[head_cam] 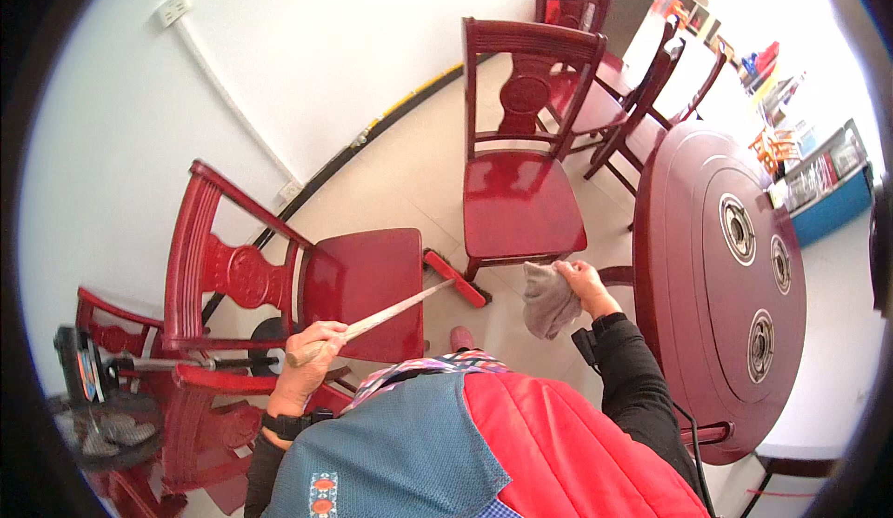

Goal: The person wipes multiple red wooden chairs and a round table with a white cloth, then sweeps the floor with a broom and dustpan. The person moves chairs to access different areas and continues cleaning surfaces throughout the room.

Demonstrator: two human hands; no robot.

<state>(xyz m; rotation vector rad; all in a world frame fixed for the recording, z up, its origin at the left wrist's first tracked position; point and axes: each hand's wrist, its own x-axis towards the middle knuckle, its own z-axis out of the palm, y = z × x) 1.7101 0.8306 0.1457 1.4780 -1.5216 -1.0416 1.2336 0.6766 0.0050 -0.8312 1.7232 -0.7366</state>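
My left hand (314,350) is closed around the upper end of a long pale broom handle (391,312). The handle slants away over the seat of a red wooden chair (366,274), down to a red broom head (457,277) with dark bristles on the tiled floor. From my right hand (587,286) hangs a bunched grey-brown cloth (548,302), pinched at its upper edge. The cloth is just in front of a second red wooden chair (523,200), left of the round table.
A round dark-red table (670,274) with metal-rimmed fittings stands at the right. More red chairs (645,92) stand beyond it. At the lower left are other chairs (209,427) and a black round stool or tray (111,427). A white wall (279,51) with black skirting curves behind.
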